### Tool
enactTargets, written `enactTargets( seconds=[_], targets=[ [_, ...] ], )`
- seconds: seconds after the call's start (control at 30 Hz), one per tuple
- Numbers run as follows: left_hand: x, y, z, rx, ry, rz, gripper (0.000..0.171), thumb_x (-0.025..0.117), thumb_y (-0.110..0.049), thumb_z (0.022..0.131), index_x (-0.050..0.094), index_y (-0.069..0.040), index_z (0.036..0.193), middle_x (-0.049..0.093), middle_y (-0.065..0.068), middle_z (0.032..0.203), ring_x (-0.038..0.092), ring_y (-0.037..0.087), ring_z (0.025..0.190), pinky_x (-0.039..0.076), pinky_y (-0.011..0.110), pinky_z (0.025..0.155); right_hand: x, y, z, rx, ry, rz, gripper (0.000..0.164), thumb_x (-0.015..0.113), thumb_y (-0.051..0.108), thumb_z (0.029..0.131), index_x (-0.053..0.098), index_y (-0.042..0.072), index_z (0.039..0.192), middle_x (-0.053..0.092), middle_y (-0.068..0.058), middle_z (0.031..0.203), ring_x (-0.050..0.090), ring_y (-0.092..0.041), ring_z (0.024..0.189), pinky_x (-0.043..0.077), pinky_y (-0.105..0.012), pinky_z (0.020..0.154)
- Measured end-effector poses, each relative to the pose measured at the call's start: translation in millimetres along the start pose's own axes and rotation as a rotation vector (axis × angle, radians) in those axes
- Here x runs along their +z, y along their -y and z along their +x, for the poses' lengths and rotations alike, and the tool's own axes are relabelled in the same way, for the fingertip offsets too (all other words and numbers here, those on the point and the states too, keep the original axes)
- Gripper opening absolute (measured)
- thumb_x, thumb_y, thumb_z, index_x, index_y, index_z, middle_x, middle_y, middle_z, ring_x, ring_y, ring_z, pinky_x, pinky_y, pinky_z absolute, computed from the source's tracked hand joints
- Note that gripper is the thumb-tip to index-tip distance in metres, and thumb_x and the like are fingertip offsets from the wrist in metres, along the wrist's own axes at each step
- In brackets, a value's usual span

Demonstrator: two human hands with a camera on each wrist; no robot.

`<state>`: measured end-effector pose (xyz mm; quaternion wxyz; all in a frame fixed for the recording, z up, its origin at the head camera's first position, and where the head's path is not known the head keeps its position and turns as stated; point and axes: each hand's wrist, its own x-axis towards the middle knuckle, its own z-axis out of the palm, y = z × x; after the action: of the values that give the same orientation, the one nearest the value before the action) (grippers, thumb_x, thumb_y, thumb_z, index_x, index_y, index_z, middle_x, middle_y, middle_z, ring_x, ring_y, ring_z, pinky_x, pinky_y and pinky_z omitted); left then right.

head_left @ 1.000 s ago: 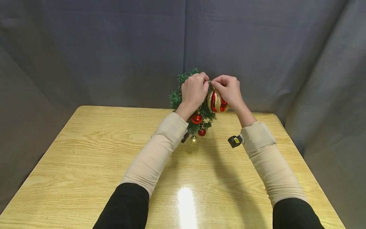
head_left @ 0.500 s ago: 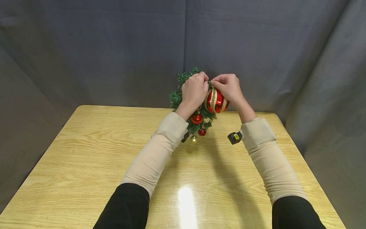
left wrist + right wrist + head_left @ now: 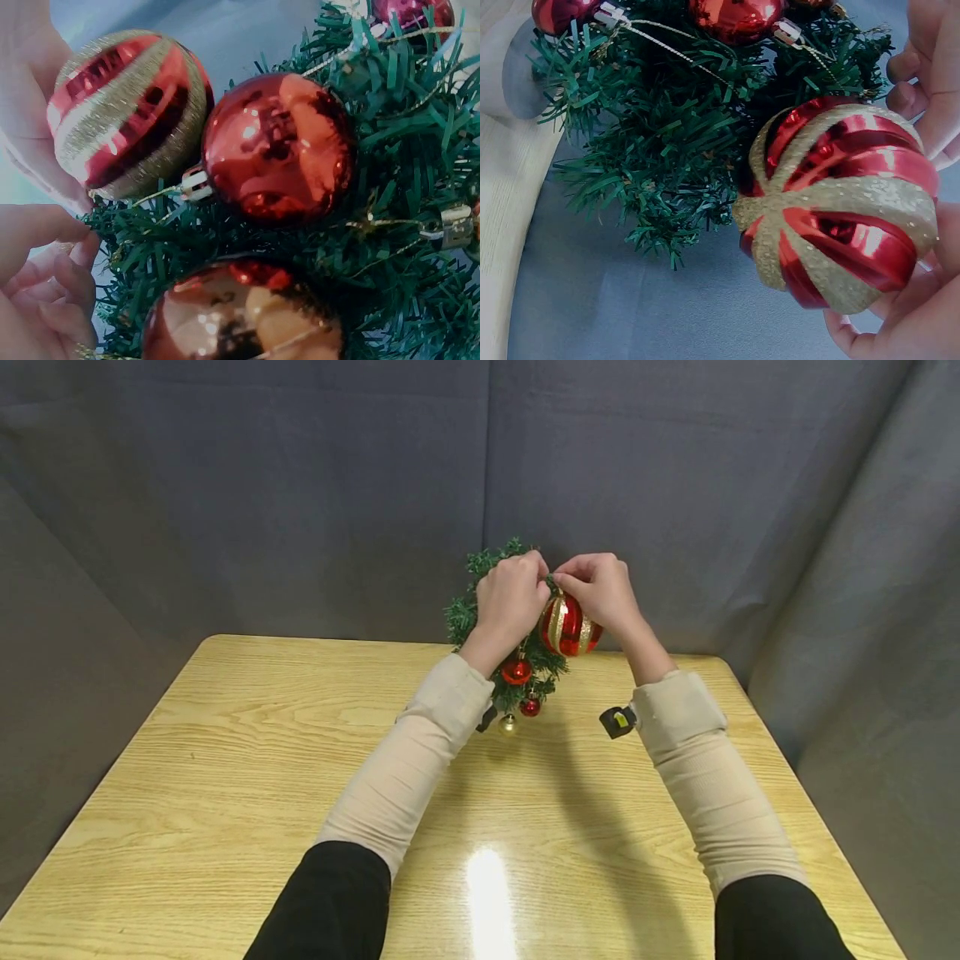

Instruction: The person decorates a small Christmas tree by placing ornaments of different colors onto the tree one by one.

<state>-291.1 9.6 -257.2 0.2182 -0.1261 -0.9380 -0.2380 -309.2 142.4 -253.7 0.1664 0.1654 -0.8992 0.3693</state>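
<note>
A small artificial Christmas tree [image 3: 459, 614] stands at the table's far edge, partly hidden by my left hand [image 3: 510, 597]. Thumb and fingers of that hand pinch a green branch tip [image 3: 101, 225] near the treetop. Just to the right, my right hand [image 3: 606, 593] pinches the top of a large red bauble [image 3: 572, 627] with gold glitter stripes. In the right wrist view the striped bauble hangs beside the needles and hides part of the right fingers [image 3: 907, 322]. The fingertips of both hands are close together; the bauble's loop is hidden between them.
Smaller baubles hang on the tree: a shiny red one [image 3: 516, 672], a darker red one [image 3: 530, 706] and a gold one [image 3: 507, 725] lowest. The wooden table [image 3: 262, 760] stretches toward me. Grey curtains [image 3: 337, 510] stand behind and at both sides.
The striped bauble has turned about its hanging point and shifted slightly left, closer to the branch. My right hand has moved a little left; the left hand has kept its place.
</note>
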Motion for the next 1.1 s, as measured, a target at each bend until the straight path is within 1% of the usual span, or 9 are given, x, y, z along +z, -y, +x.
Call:
enactTargets(
  seconds=[0.1,0.3,0.4,0.5,0.63,0.73,0.83,0.97,1.1],
  targets=[
    [0.3,0.5,0.0,-0.013,0.005,0.005,0.016,0.055,-0.013,0.085,0.064,-0.014,0.098,0.064,0.000,0.089,0.056,0.014,0.064,0.044,0.027,0.052,1,1,0,-0.007,-0.005,-0.001,0.017,0.059,0.010,0.085,0.069,-0.003,0.087,0.066,-0.012,0.076,0.043,-0.006,0.052,0.033,-0.018,0.047],
    [1.6,2.0,0.2,-0.041,-0.017,0.005,0.015,0.055,-0.014,0.086,0.065,-0.014,0.097,0.064,0.000,0.087,0.056,0.014,0.063,0.044,0.028,0.051,4,1,-1,-0.007,-0.003,0.023,0.016,0.059,0.009,0.085,0.069,-0.003,0.090,0.067,-0.014,0.084,0.052,-0.007,0.060,0.037,-0.017,0.052],
    [2.1,3.0,0.3,-0.072,-0.033,-0.023,0.015,0.054,-0.015,0.087,0.065,-0.013,0.096,0.064,0.000,0.088,0.057,0.015,0.065,0.045,0.028,0.052,5,1,-1,-0.019,0.001,0.025,0.016,0.058,0.008,0.085,0.069,-0.003,0.092,0.066,-0.016,0.087,0.058,-0.012,0.067,0.040,-0.017,0.056],
    [2.1,3.8,0.3,-0.097,-0.029,-0.048,0.015,0.052,-0.016,0.088,0.065,-0.014,0.096,0.063,0.000,0.089,0.057,0.015,0.066,0.044,0.028,0.052,6,0,-2,-0.029,0.008,0.031,0.017,0.057,0.007,0.086,0.068,-0.003,0.093,0.066,-0.016,0.088,0.060,-0.018,0.072,0.041,-0.018,0.059],
    [1.9,4.2,0.7,-0.090,-0.018,-0.045,0.016,0.053,-0.016,0.088,0.066,-0.014,0.097,0.063,-0.001,0.090,0.056,0.014,0.066,0.044,0.027,0.052,6,-1,-3,-0.033,0.012,0.050,0.019,0.056,0.008,0.086,0.068,-0.003,0.096,0.066,-0.017,0.090,0.061,-0.022,0.076,0.043,-0.020,0.061],
    [1.9,4.1,0.7,-0.080,-0.016,-0.042,0.016,0.053,-0.016,0.088,0.066,-0.014,0.097,0.063,-0.001,0.091,0.056,0.014,0.067,0.044,0.027,0.052,6,-5,-5,-0.043,0.019,0.079,0.020,0.056,0.009,0.087,0.067,-0.003,0.099,0.065,-0.018,0.093,0.061,-0.023,0.079,0.043,-0.018,0.063],
    [1.6,3.9,0.2,-0.078,-0.018,-0.046,0.016,0.054,-0.016,0.088,0.066,-0.013,0.097,0.063,0.000,0.091,0.057,0.014,0.069,0.045,0.027,0.054,7,-8,-8,-0.057,0.013,0.106,0.021,0.056,0.010,0.088,0.066,-0.003,0.100,0.065,-0.017,0.092,0.060,-0.018,0.075,0.042,-0.017,0.059],
    [0.5,3.6,-1.0,-0.072,-0.022,-0.051,0.016,0.054,-0.016,0.088,0.066,-0.012,0.097,0.063,0.001,0.090,0.057,0.015,0.069,0.045,0.027,0.054,7,-9,-12,-0.070,-0.010,0.114,0.020,0.058,0.010,0.086,0.067,-0.003,0.099,0.065,-0.016,0.089,0.056,-0.013,0.068,0.040,-0.018,0.056],
    [-1.1,3.8,-1.6,-0.065,-0.019,-0.069,0.016,0.054,-0.016,0.088,0.065,-0.011,0.099,0.061,0.001,0.088,0.057,0.015,0.069,0.045,0.027,0.054,7,-10,-13,-0.075,-0.020,0.113,0.020,0.060,0.010,0.085,0.067,-0.003,0.099,0.065,-0.016,0.090,0.060,-0.018,0.076,0.042,-0.019,0.059]
  ],
)
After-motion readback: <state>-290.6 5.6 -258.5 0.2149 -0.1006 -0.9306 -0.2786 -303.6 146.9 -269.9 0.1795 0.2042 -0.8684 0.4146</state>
